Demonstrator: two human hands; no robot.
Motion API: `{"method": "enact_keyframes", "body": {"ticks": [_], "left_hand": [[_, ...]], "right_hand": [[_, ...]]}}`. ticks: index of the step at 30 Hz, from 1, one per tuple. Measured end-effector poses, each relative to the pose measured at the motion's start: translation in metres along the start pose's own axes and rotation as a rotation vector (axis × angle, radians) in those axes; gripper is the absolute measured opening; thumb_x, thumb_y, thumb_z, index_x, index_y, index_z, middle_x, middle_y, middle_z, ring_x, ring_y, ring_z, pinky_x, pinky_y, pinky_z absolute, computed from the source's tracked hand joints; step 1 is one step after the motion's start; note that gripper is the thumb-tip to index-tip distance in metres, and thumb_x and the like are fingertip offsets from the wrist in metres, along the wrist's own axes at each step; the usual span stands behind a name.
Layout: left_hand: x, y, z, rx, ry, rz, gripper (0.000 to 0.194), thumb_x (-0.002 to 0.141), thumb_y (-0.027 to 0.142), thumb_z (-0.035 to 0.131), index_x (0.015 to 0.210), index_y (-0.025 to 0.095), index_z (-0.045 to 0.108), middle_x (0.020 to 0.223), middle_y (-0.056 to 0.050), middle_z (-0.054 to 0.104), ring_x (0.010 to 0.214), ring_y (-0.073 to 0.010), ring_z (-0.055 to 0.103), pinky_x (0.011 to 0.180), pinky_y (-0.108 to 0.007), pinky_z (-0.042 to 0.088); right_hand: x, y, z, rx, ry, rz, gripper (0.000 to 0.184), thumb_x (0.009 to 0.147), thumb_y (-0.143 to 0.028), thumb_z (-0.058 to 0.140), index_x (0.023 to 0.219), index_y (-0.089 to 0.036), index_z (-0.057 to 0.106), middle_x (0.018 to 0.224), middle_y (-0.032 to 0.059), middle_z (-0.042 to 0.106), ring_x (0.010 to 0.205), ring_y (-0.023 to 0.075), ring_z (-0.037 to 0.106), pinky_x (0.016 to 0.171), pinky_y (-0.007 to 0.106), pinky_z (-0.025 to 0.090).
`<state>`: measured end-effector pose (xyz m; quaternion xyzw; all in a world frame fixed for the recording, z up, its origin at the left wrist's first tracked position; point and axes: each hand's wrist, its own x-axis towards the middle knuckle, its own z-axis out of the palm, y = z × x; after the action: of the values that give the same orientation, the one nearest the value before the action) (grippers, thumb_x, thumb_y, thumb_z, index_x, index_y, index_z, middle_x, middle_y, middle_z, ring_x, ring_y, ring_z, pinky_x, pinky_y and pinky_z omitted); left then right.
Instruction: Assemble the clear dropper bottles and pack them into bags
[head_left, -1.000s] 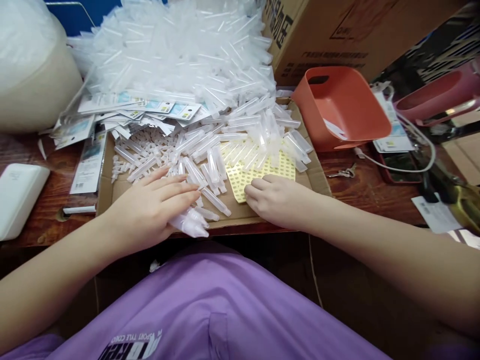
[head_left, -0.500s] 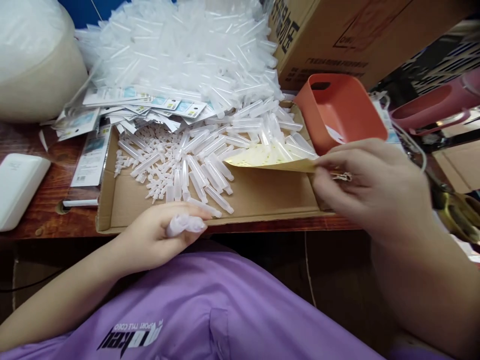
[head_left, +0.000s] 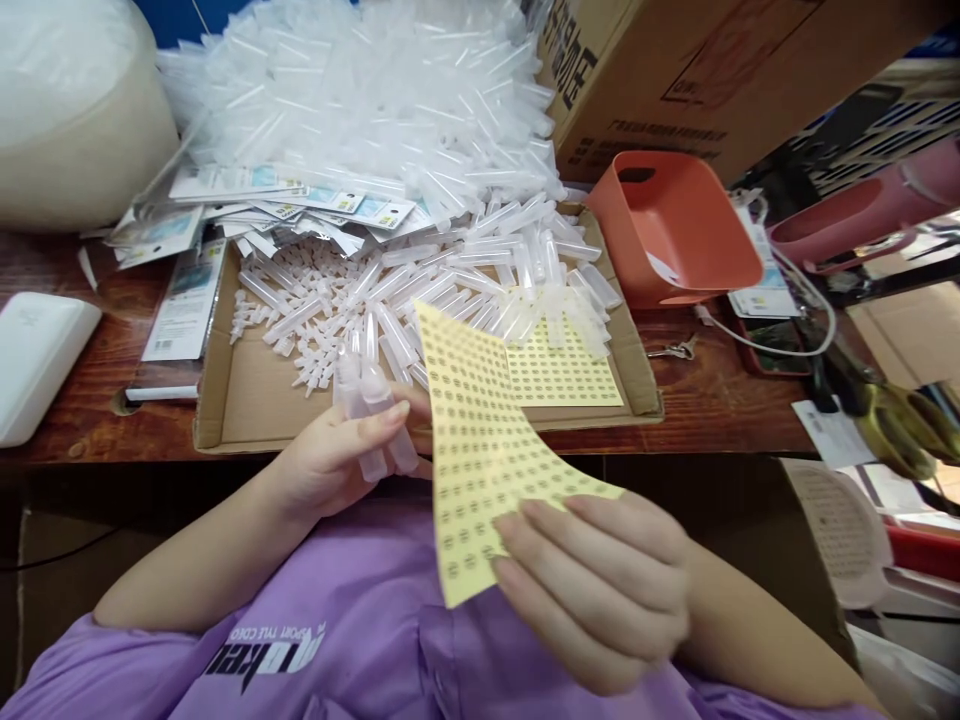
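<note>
Pinched between thumb and fingers of my left hand are a couple of translucent plastic tubes, standing roughly upright. My right hand grips the lower right part of a curled yellow sticker sheet, printed with rows of small dark marks. The sheet's left edge is close to my left fingertips and hides some of them. A second yellow sheet lies flat in the cardboard tray, partly under loose tubes. Small white nozzle-like pieces are heaped at the tray's left.
A large pile of clear tubes rises behind the tray, with printed cards before it. An orange basket, keys and scissors are on the right. A big carton stands behind; a white box sits left.
My right hand has lifted a yellow sheet from the tray toward me, leaving another sheet there. My left hand has turned, bringing its tubes from pointing at me to upright.
</note>
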<state>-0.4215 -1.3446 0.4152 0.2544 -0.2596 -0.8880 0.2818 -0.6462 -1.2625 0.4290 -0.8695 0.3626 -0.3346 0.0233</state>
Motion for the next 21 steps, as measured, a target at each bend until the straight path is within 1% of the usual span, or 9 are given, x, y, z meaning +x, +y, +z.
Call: {"method": "enact_keyframes", "body": {"ticks": [1,3,8,11,14,16,18,19,21], "left_hand": [[0.0,0.001,0.0,0.019,0.055,0.036,0.014,0.081,0.034,0.075,0.085,0.02,0.075,0.081,-0.003,0.075,0.073,-0.0153,0.07,0.067,-0.022,0.055],[-0.002,0.005,-0.001,0.087,0.161,0.09,0.013,0.081,0.031,0.075,0.085,0.019,0.074,0.078,-0.002,0.073,0.07,-0.0128,0.067,0.065,-0.019,0.053],[-0.008,0.008,-0.012,0.204,0.286,0.139,0.02,0.084,0.029,0.073,0.103,0.023,0.074,0.094,-0.002,0.076,0.084,-0.0152,0.07,0.076,-0.022,0.054],[-0.013,0.005,-0.022,0.309,0.362,0.125,0.023,0.082,0.031,0.075,0.102,0.019,0.076,0.1,-0.007,0.077,0.091,-0.0209,0.071,0.078,-0.026,0.056],[-0.017,0.004,-0.03,0.367,0.418,0.162,0.024,0.079,0.03,0.078,0.1,0.019,0.077,0.102,-0.008,0.077,0.092,-0.0227,0.072,0.079,-0.028,0.057],[-0.018,0.004,-0.032,0.368,0.419,0.168,0.025,0.079,0.03,0.078,0.102,0.02,0.076,0.103,-0.008,0.077,0.092,-0.0227,0.072,0.079,-0.029,0.058],[-0.018,0.004,-0.031,0.328,0.383,0.148,0.026,0.079,0.03,0.078,0.103,0.02,0.076,0.104,-0.008,0.077,0.093,-0.0225,0.072,0.08,-0.029,0.058],[-0.018,0.004,-0.029,0.3,0.356,0.14,0.026,0.079,0.029,0.078,0.103,0.02,0.076,0.104,-0.007,0.077,0.093,-0.0223,0.072,0.082,-0.029,0.058],[-0.017,0.003,-0.024,0.257,0.293,0.128,0.026,0.079,0.028,0.078,0.104,0.02,0.076,0.105,-0.007,0.077,0.094,-0.0218,0.073,0.085,-0.029,0.058]], "right_hand": [[0.008,0.0,0.008,-0.098,0.086,-0.222,0.024,0.087,-0.024,0.058,0.069,-0.033,0.072,0.071,-0.008,0.074,0.069,0.0076,0.067,0.051,0.018,0.051],[0.023,0.005,0.021,-0.215,0.17,-0.51,0.029,0.087,-0.015,0.055,0.071,-0.03,0.075,0.075,-0.0074,0.075,0.07,0.0066,0.067,0.054,0.015,0.052],[0.032,0.01,0.038,-0.175,0.086,-0.618,0.024,0.09,-0.019,0.056,0.083,-0.026,0.078,0.078,-0.0052,0.076,0.07,0.0079,0.067,0.061,0.017,0.054],[0.03,0.0,0.047,-0.107,-0.01,-0.626,0.023,0.091,-0.019,0.054,0.087,-0.021,0.077,0.083,-0.0022,0.076,0.073,0.0103,0.068,0.067,0.02,0.056],[0.032,-0.005,0.045,0.042,-0.17,-0.456,0.02,0.093,-0.024,0.055,0.094,-0.016,0.073,0.09,0.0021,0.076,0.079,0.0141,0.069,0.077,0.028,0.057],[0.037,0.0,0.034,0.191,-0.198,-0.217,0.018,0.095,-0.027,0.056,0.098,-0.015,0.069,0.091,0.0033,0.075,0.084,0.0139,0.069,0.08,0.028,0.057],[0.043,0.012,0.021,0.261,-0.124,0.083,0.014,0.095,-0.025,0.057,0.104,-0.018,0.064,0.095,0.004,0.074,0.091,0.0129,0.069,0.083,0.026,0.056],[0.046,0.02,0.016,0.234,-0.065,0.238,0.017,0.093,-0.024,0.058,0.109,-0.02,0.062,0.101,0.0054,0.072,0.097,0.0144,0.068,0.087,0.028,0.056],[0.052,0.034,0.012,0.169,-0.005,0.436,0.03,0.09,-0.029,0.063,0.119,-0.023,0.059,0.117,0.0086,0.068,0.111,0.0199,0.064,0.097,0.035,0.053]]}}
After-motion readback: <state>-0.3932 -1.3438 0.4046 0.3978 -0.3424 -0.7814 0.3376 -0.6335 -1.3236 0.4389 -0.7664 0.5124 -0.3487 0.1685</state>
